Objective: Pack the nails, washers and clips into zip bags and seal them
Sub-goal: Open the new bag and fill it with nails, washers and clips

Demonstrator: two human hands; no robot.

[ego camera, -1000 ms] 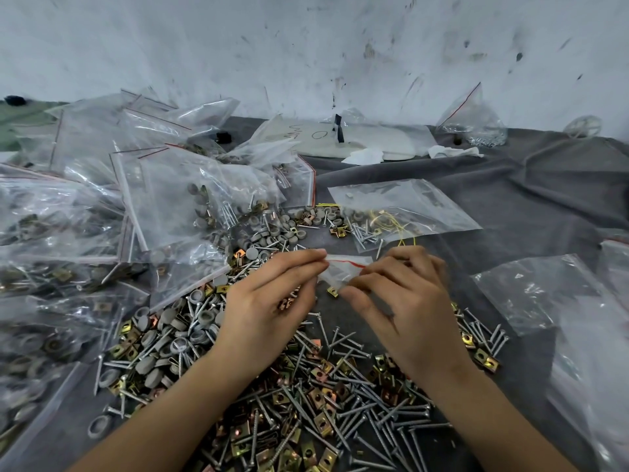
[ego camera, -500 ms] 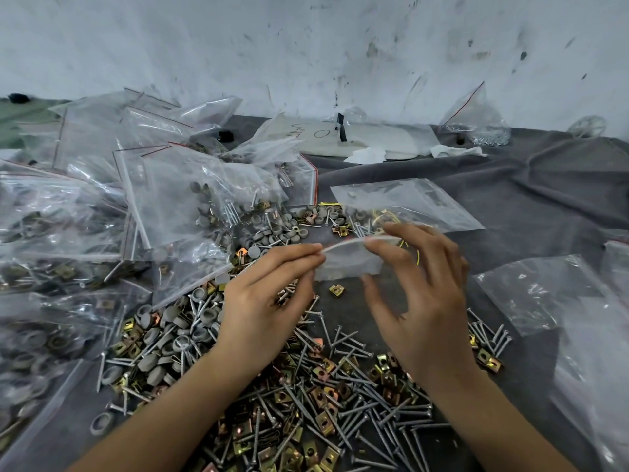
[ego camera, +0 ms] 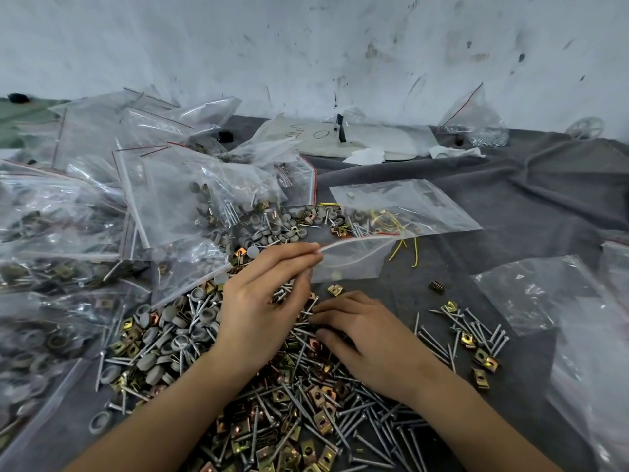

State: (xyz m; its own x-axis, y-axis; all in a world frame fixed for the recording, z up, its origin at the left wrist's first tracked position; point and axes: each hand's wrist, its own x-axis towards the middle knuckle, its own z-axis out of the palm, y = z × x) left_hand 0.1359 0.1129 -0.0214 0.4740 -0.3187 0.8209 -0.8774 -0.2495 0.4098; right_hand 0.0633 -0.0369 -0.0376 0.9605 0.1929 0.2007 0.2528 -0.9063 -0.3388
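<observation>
**Packing stock: part bagged, much loose**

Filled bags (ego camera: 102, 216): heaped at left, many done.
Loose pile (ego camera: 289, 386): nails (ego camera: 439, 349), washers (ego camera: 204, 315) and clips (ego camera: 316, 393), unpacked, mid-cloth (ego camera: 510, 199).
Spare bags (ego camera: 531, 294): flat at right, seemingly empty.
Zip bag (ego camera: 354, 264): all but empty, unsealed, raised just beyond the pile. Left hand (ego camera: 262, 301) pinches its mouth.
Right hand (ego camera: 367, 338): fingers bent onto nails; whether they grasp any cannot be told.

Bare at the left grip (ego camera: 258, 311) and the right grip (ego camera: 367, 338), bare too along both slim forearms (ego camera: 163, 413) behind each grip.
</observation>
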